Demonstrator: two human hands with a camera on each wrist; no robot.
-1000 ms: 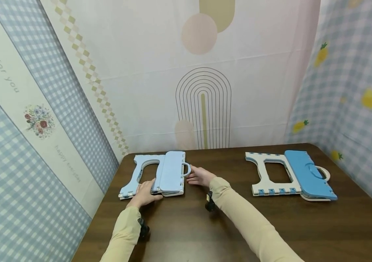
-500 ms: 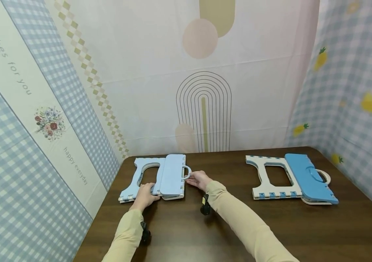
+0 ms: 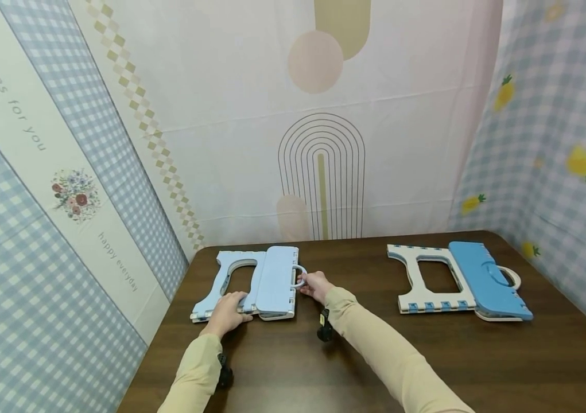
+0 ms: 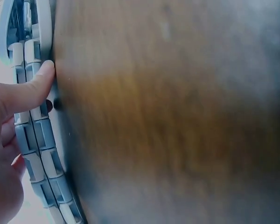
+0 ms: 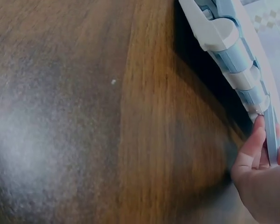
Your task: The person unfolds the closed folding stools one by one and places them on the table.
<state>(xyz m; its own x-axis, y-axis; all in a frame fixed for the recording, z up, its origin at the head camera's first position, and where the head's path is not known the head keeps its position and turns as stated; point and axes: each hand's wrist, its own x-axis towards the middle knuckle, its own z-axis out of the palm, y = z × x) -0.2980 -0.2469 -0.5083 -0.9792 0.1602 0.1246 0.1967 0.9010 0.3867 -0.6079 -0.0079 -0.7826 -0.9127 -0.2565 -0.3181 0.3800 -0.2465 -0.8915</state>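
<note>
A light blue folding step stool [image 3: 276, 281] lies folded flat at the left of the dark wooden table. My left hand [image 3: 227, 314] grips the near edge of its leg panel. In the left wrist view the thumb [image 4: 41, 84] presses against the hinged edge [image 4: 37, 135], with the other fingers partly hidden behind it. At the stool's right side, my right hand [image 3: 316, 286] holds the loop handle [image 3: 300, 276]. The right wrist view shows its fingers [image 5: 252, 144] curled about the handle, close beside the white and blue hinges [image 5: 242, 70].
Toward the right of the table [image 3: 354, 355] lies a second folded step stool [image 3: 484, 275], darker blue and cream, its handle [image 3: 512, 276] pointing right. A patterned cloth [image 3: 241, 143] hangs behind the table's far edge. Checked cloths hang at both sides.
The light blue stool has shifted slightly to the right. My right hand has closed further round its handle, while my left hand stays at the near edge.
</note>
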